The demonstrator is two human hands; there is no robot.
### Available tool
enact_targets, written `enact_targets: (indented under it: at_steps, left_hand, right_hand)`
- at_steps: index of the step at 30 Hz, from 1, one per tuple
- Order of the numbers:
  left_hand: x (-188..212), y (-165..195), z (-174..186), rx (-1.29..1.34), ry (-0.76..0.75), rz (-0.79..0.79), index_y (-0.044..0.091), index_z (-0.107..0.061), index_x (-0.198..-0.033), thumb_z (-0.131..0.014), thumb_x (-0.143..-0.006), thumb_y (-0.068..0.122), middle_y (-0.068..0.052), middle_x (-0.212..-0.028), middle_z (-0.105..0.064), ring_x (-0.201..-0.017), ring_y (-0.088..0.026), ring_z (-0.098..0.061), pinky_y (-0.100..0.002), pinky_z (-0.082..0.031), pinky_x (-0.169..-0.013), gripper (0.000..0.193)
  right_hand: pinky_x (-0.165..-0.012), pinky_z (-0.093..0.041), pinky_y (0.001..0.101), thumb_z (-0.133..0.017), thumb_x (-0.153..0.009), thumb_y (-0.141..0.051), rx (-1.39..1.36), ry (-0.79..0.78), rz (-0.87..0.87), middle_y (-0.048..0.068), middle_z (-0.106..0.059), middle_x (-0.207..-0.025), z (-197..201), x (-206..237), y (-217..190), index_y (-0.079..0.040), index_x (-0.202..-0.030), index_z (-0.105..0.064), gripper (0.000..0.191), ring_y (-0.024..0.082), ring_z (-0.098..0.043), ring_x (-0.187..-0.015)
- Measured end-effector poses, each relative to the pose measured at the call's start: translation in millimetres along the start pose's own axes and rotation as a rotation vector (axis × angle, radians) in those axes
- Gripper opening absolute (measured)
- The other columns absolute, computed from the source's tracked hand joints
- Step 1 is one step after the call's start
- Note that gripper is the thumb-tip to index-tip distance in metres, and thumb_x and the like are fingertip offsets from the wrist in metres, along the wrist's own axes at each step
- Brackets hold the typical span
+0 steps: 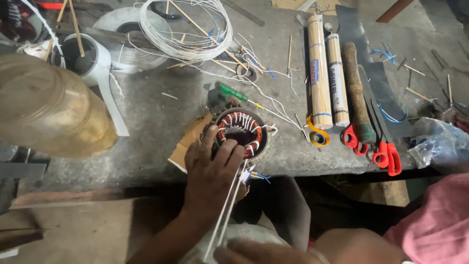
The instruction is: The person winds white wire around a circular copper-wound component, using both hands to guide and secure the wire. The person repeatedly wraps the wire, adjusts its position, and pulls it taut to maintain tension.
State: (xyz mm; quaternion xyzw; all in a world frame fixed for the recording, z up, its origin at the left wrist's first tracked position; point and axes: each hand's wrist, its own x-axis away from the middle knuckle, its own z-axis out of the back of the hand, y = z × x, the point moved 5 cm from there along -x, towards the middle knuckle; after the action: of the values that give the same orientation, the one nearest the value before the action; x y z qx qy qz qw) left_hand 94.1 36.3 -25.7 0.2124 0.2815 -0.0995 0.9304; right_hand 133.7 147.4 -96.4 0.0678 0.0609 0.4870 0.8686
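Observation:
A round motor stator (243, 132) with copper windings and white insulation strips sits near the front edge of the grey workbench (156, 122). My left hand (211, 171) lies on its left rim, fingers curled over the winding. Thin white cords (229, 205) run from the stator down toward me. At the bottom edge my right hand (254, 254) closes on those cords; only its top shows. A piece of brown cardboard (188, 144) lies under the stator.
Behind the stator lie a green-handled screwdriver (232, 92), a coil of white wire (185, 27) and thin sticks. To the right are two stick bundles (320, 68), a wooden handle (356, 83), red scissors (386, 154). An amber jar (49, 107) looms at left.

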Motion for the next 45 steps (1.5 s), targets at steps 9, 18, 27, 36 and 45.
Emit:
enact_targets:
  at_steps: [9, 18, 27, 36, 45]
  left_hand:
    - [-3, 3, 4, -0.19, 0.148, -0.037, 0.016, -0.062, -0.127, -0.08, -0.09, 0.028, -0.004, -0.134, -0.057, -0.148, -0.033, -0.038, -0.052, -0.032, -0.115, 0.042]
    - [-4, 0, 12, 0.083, -0.024, 0.0, 0.007, -0.064, -0.122, -0.084, -0.064, 0.028, -0.011, -0.132, -0.057, -0.141, -0.04, -0.038, -0.058, -0.029, -0.113, 0.064]
    - [-2, -2, 9, 0.127, -0.067, -0.008, 0.005, -0.064, -0.125, -0.083, -0.058, 0.028, -0.014, -0.131, -0.057, -0.14, -0.042, -0.036, -0.059, -0.028, -0.11, 0.073]
    - [-3, -4, 12, 0.14, -0.031, -0.008, 0.006, -0.064, -0.125, -0.081, -0.067, 0.027, -0.013, -0.132, -0.058, -0.142, -0.04, -0.037, -0.058, -0.03, -0.111, 0.064]
    - [-5, -3, 12, 0.149, -0.104, 0.02, 0.006, -0.064, -0.125, -0.084, -0.06, 0.024, -0.014, -0.13, -0.058, -0.142, -0.042, -0.035, -0.06, -0.028, -0.11, 0.07]
  right_hand:
    - [-0.073, -0.057, 0.0387, -0.065, -0.088, -0.019, -0.829, -0.108, 0.169, 0.015, -0.074, -0.086, 146, -12, 75, -0.007, -0.105, -0.075, 0.023, 0.029, -0.073, -0.076]
    - [-0.077, -0.056, 0.0471, -0.076, -0.079, -0.031, -0.398, -0.485, -0.064, 0.02, -0.074, -0.082, 106, -126, 158, -0.007, -0.087, -0.08, 0.026, 0.039, -0.071, -0.083]
    - [-0.085, -0.057, 0.0465, -0.08, -0.079, -0.036, -0.169, -0.793, -0.059, 0.021, -0.073, -0.097, 80, -147, 150, -0.003, -0.098, -0.075, 0.038, 0.039, -0.07, -0.097]
    - [-0.084, -0.057, 0.0438, -0.07, -0.087, -0.023, -0.215, -0.682, -0.149, 0.019, -0.077, -0.092, 111, -143, 150, -0.009, -0.09, -0.081, 0.018, 0.035, -0.073, -0.093]
    - [-0.085, -0.056, 0.0463, -0.08, -0.083, -0.039, -0.12, -0.771, 0.045, 0.018, -0.074, -0.098, 98, -153, 130, -0.01, -0.103, -0.072, 0.036, 0.038, -0.07, -0.097]
